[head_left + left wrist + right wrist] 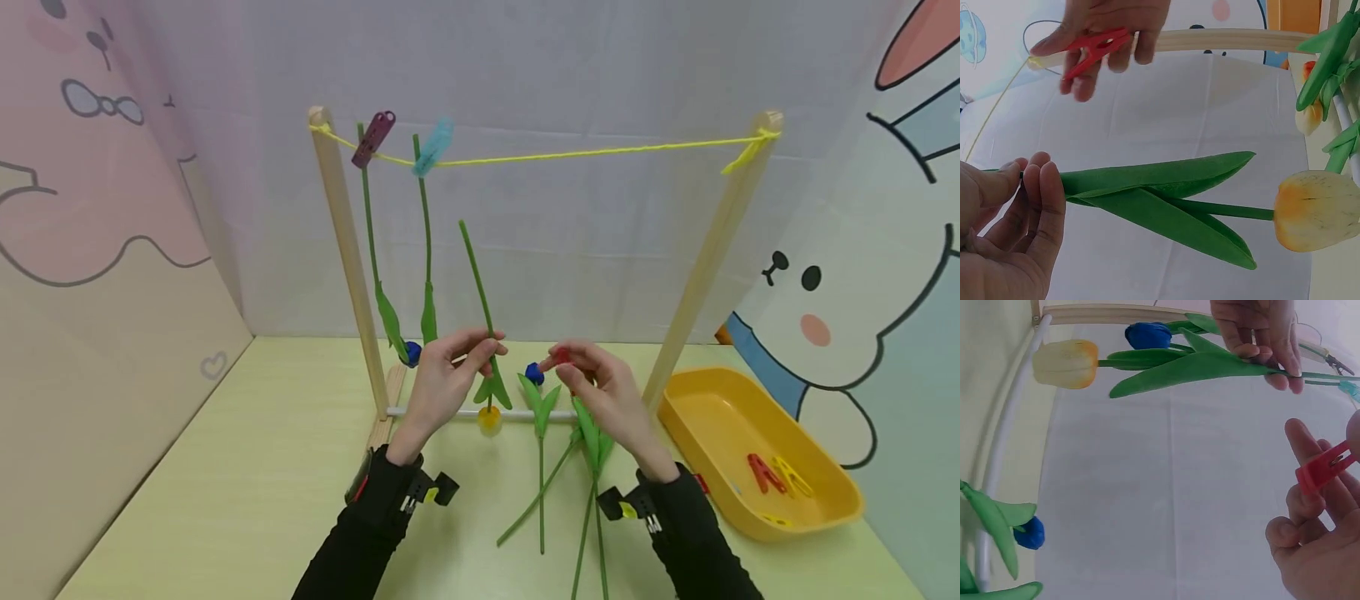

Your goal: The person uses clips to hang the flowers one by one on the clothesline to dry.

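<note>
My left hand point(448, 375) pinches the green stem of a yellow tulip point(1316, 211), whose flower hangs downward below the fingers. To its right, my right hand point(609, 398) holds a red clothespin point(1322, 472) between thumb and fingers. Above both hands runs a yellow string point(562, 156). Clipped on it at the left are a maroon clothespin point(373, 140) and a light blue clothespin point(433, 148), each with a green stem hanging from it. A blue flower point(411, 353) shows at the lower end of the leftmost stem; the left hand hides the other stem's lower end.
Wooden posts point(693, 275) carry the string, and a white rod point(555, 415) joins them low down. Several tulips, one with a blue flower point(534, 373), lie around the rod. At right a yellow basin point(720, 433) contains red and yellow clothespins point(791, 477).
</note>
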A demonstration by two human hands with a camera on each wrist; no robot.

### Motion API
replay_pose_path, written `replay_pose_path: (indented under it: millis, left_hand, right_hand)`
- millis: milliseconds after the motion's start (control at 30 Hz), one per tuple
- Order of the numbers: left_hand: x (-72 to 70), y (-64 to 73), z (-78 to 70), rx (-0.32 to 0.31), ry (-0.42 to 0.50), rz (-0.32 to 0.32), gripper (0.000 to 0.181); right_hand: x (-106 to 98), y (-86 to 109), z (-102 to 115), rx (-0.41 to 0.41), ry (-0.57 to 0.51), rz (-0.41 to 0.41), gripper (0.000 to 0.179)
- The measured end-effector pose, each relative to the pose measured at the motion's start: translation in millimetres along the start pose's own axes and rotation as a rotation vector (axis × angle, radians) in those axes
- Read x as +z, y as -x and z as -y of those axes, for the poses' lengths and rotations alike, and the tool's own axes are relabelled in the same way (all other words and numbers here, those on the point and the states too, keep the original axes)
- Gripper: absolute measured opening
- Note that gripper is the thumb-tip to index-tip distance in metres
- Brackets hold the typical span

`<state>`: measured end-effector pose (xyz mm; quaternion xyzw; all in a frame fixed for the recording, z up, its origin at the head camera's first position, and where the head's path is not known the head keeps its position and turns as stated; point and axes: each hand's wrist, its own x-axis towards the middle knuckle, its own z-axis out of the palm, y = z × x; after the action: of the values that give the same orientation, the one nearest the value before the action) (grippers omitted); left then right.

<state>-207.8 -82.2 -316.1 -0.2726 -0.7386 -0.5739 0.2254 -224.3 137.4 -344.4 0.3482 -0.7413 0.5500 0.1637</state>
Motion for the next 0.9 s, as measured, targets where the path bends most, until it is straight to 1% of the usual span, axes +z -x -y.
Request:
replay_pose_path:
  millis: [100, 233, 300, 367, 467, 600, 733, 900]
  left_hand:
    - [-0.2, -4.9, 8.0, -0.007, 0.015, 0.008, 0.017]
    - [-0.4, -13.0, 23.0, -0.019, 0.027, 0.005, 0.019]
    - [-0.7, -17.4, 26.8, -0.011, 0.017, 0.005, 0.019]
    - [-0.9, -21.6, 27.9, 0.010, 0.009, 0.005, 0.020]
    - [-1.6, -27.0, 27.8, 0.029, 0.006, -0.001, 0.020]
    - [-2.0, -32.5, 25.9, 0.023, 0.015, -0.013, 0.020]
    - [-1.5, -38.0, 23.0, 0.011, 0.015, -0.013, 0.022]
    - [-3.3, -46.5, 20.9, 0.023, 0.006, -0.028, 0.022]
  right_hand:
    - [-3, -13.8, 8, -0.063, -0.009, -0.024, 0.020]
    - [-5, -32.1, 19, -0.114, -0.008, -0.075, 0.023]
    - [-6, -42.0, 24, -0.137, -0.003, -0.111, 0.024]
    - [-7, -52.4, 29, -0.171, 0.013, -0.140, 0.024]
    - [-7, -66.6, 34, -0.224, 0.059, -0.158, 0.024]
    - [-7, -83.8, 40, -0.309, 0.117, -0.159, 0.024]
    - [-7, -99.7, 46, -0.402, 0.135, -0.167, 0.025]
    - [-6, -118.0, 55, -0.491, 0.129, -0.186, 0.027]
